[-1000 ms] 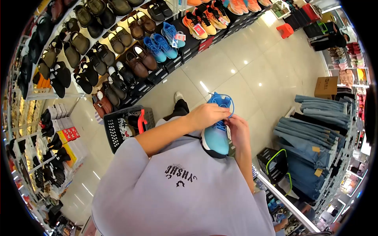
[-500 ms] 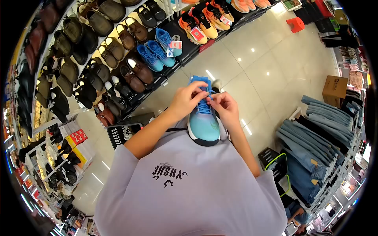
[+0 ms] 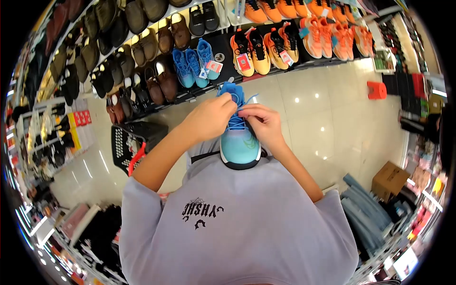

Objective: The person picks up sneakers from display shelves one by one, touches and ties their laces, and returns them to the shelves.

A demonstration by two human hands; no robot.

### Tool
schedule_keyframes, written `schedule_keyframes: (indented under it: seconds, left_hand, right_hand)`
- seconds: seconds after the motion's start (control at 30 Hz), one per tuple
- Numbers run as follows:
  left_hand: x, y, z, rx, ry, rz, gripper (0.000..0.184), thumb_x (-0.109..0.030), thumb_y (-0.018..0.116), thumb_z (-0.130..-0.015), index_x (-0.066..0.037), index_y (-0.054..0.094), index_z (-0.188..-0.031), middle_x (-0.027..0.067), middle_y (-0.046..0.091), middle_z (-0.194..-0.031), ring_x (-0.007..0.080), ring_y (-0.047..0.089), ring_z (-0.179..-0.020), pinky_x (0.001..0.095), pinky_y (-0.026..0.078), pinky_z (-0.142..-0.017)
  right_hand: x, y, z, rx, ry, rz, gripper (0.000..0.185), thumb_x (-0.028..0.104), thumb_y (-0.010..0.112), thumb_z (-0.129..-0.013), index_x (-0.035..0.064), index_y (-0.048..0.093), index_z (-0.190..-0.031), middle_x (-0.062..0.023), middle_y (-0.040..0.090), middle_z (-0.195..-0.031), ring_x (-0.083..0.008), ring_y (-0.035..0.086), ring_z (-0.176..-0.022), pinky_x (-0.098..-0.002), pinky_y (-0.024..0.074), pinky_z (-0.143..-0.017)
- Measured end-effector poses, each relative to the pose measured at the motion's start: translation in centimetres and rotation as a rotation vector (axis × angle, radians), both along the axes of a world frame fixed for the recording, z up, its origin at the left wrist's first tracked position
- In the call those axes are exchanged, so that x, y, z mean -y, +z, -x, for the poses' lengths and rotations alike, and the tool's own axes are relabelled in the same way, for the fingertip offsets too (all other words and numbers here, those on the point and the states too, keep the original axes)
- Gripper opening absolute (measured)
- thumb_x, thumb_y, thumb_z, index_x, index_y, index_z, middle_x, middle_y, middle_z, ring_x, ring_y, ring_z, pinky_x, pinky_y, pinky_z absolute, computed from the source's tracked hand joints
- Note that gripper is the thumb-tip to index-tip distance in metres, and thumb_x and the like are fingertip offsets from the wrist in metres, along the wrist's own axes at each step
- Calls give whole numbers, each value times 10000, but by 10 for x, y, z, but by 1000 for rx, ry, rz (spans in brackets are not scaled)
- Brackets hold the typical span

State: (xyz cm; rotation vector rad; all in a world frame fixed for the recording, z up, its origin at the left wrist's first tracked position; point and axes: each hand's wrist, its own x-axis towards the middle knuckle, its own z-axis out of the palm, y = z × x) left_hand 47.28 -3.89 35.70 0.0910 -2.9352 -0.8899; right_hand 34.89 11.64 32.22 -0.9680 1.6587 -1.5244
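Note:
A light-blue sneaker [image 3: 240,145] with blue laces rests in front of my torso, its black-tipped toe pointing at me and its collar away. My left hand [image 3: 214,115] is at the upper lacing on the left side, thumb and fingers pinched on the shoelace [image 3: 236,124]. From the right, my right hand [image 3: 262,122] pinches at the same lacing, close to the other hand. One loose lace end sticks up to the right above the fingers. The exact grip on the lace is partly hidden by the fingers.
Shelves ahead hold brown shoes [image 3: 166,80], blue sneakers [image 3: 194,66] and orange sneakers [image 3: 316,38]. A black basket [image 3: 130,147] with a red handle stands at left. On the right are a red stool [image 3: 376,90], a cardboard box [image 3: 389,179] and folded jeans [image 3: 363,209].
The view has turned, so the shelves and floor shift. Both hands stay at the sneaker's laces; a loose lace end now stands out to the right.

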Motion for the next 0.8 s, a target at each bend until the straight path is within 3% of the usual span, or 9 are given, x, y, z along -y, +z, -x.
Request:
schedule_keyframes:
  seconds: [0.07, 0.13, 0.17, 0.27, 0.3, 0.4, 0.5, 0.6, 0.8]
  left_hand:
    - [-8, -14, 3, -22, 113, -186, 143, -154, 521, -915, -14, 546, -932, 57, 491, -793, 187, 514, -677, 299, 402, -604]
    - [-12, -19, 7, 149, 448, -1065, 161, -160, 496, -927, -13, 561, -920, 18, 491, -806, 136, 500, -736, 294, 426, -649]
    - [-18, -10, 12, 160, 508, -1214, 190, -197, 433, -978, -55, 541, -913, -68, 371, -710, 32, 292, -638, 192, 261, -559]
    - [-34, -16, 26, 42, 581, -1279, 204, -216, 429, -980, -53, 538, -925, -73, 362, -700, 37, 288, -620, 194, 259, -557]
    - [-36, -7, 30, 35, 622, -1333, 172, -199, 502, -957, -41, 557, -918, -64, 450, -730, 30, 371, -643, 188, 327, -587]
    - [-34, -12, 29, 36, 545, -1110, 131, -153, 600, -907, -24, 590, -889, -36, 560, -787, 29, 478, -705, 193, 402, -637]
    - [-28, -21, 16, 25, 652, -1057, 116, -125, 669, -853, -17, 632, -842, 2, 633, -816, 50, 536, -727, 214, 444, -648]
    - [-22, -28, 11, 54, 817, -849, 144, -146, 679, -845, -8, 643, -828, 26, 644, -755, 67, 539, -677, 237, 449, -621]
    - [-53, -23, 25, 35, 853, -651, 157, -138, 619, -884, 17, 594, -873, 63, 618, -762, 87, 547, -677, 226, 443, -610]
  right_hand:
    - [2, 1, 12, -56, 52, 6, 181, -82, 567, -781, -29, 669, -920, -115, 670, -941, -170, 637, -769, -255, 511, -694]
    - [9, 14, 24, -160, 100, 11, 166, -49, 600, -773, -25, 662, -925, -109, 667, -947, -177, 628, -712, -272, 509, -654]
    - [11, 22, 31, -225, 161, -44, 129, -11, 644, -768, -14, 655, -896, -93, 658, -995, -179, 619, -713, -276, 502, -639]
    - [15, 32, 46, -327, 251, -90, 100, 24, 682, -761, -21, 624, -829, -88, 644, -1041, -182, 614, -729, -296, 497, -655]
    - [13, 31, 51, -332, 268, -85, 100, 24, 682, -761, -21, 624, -829, -88, 644, -1041, -182, 614, -729, -296, 497, -655]
    - [0, 27, 72, -310, 352, -107, 129, 50, 676, -790, -31, 581, -758, -132, 594, -1165, -198, 610, -932, -320, 495, -729]
    - [-26, 21, 97, 447, 388, 70, 138, 34, 588, -862, -27, 574, -739, -191, 435, -1357, -324, 389, -1297, -417, 418, -982]
    - [-47, 14, 112, 753, 255, 2, 144, 40, 579, -867, -9, 573, -732, -187, 450, -1342, -332, 395, -1294, -448, 387, -1026]
    - [-51, 4, 128, 905, 280, -90, 211, 77, 573, -883, 9, 537, -687, -175, 476, -1318, -325, 415, -1277, -421, 428, -980]
